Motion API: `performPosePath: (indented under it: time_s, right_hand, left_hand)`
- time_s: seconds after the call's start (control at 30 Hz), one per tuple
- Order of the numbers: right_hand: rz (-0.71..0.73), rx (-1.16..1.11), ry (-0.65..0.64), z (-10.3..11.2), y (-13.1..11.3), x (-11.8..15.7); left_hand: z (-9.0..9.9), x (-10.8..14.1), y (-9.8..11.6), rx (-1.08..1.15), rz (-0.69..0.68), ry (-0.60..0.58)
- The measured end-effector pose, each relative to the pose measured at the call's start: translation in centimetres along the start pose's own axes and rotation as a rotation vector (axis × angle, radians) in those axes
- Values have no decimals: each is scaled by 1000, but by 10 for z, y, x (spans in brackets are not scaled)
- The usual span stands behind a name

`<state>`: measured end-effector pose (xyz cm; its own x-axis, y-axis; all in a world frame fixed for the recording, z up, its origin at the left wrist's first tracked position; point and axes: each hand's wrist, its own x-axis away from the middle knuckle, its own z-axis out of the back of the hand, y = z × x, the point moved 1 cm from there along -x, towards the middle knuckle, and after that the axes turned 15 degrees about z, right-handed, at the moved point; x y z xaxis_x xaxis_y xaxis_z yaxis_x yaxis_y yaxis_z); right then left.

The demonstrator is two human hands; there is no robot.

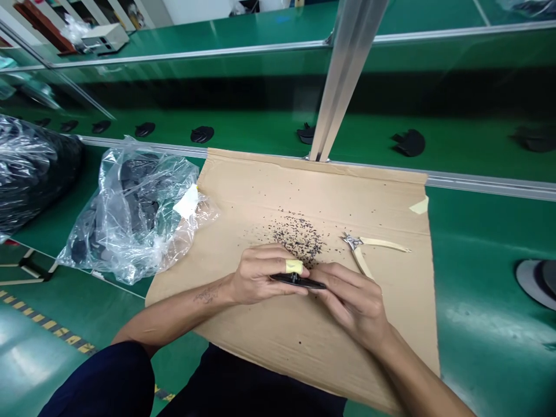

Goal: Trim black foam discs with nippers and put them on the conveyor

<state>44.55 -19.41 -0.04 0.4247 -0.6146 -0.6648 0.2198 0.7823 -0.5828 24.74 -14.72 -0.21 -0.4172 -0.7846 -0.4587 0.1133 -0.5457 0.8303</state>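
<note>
Between my two hands, above the cardboard sheet (260, 185), is a thin black plastic part (299, 281), seen nearly edge-on. My left hand (263, 275) grips its left end, with yellow tape round one finger. The fingers of my right hand (356, 295) pinch its right end. Small black plastic scraps (299, 234) lie scattered on the cardboard just beyond my hands. A pair of nippers (356, 243) with pale yellow handles rests to the right of the scraps, its handles spread and partly behind my right hand.
At left, a clear plastic bag (134, 208) holds dark parts, beside a large black bag (35, 168). Behind a metal rail, several black parts (202, 134) lie on a green surface. A metal post (347, 75) rises at the cardboard's back edge. A grey-and-black object (538, 281) sits far right.
</note>
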Motion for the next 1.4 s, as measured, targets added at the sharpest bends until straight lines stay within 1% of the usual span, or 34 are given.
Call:
performPosePath:
  time_s: [0.13,0.17,0.2,0.27,0.3,0.37,0.47,0.5,0.57,0.63,0.7,0.8,0.87,0.97,1.1,1.27,1.4]
  right_hand:
    - [-10,-81,65,-1,-1,-3]
    - [-11,-86,61,0,0,-3]
    - [-10,-84,34,3,1,-4]
    - [-26,-18,-68,13,5,-5]
    - [-49,64,-125,21,9,-4]
    - [-126,315,-223,38,18,-1]
    - [-236,695,-323,60,31,10]
    - [-251,769,-349,65,35,14]
    - [-268,828,-367,68,39,19]
    - [-282,786,-336,66,38,19]
    - [-279,659,-258,60,33,12]
    - [-208,432,-168,49,20,-2]
    - [-160,328,-157,42,13,-8]
    - [-102,259,-149,36,8,-10]
    - [-24,250,-141,33,8,-9]
    - [-15,239,-138,33,9,-7]
    - [-11,236,-168,33,9,-6]
  left_hand:
    - [0,-2,2,17,40,-81]
    - [0,-1,2,24,54,-95]
    - [-1,0,2,32,74,-97]
    - [-1,2,1,46,153,-55]
    - [-1,3,0,53,217,-21]
    - [0,4,-4,80,384,43]
    - [2,3,-12,187,622,71]
    - [2,2,-14,227,671,64]
    - [2,1,-16,277,711,50]
    - [2,1,-16,254,675,42]
    - [2,1,-14,157,567,44]
    - [4,1,-11,21,379,35]
    - [5,0,-10,1,313,22]
    - [5,0,-9,18,285,2]
    - [4,0,-10,63,261,-9]
    - [4,1,-10,51,240,-26]
    - [4,2,-11,40,215,-59]
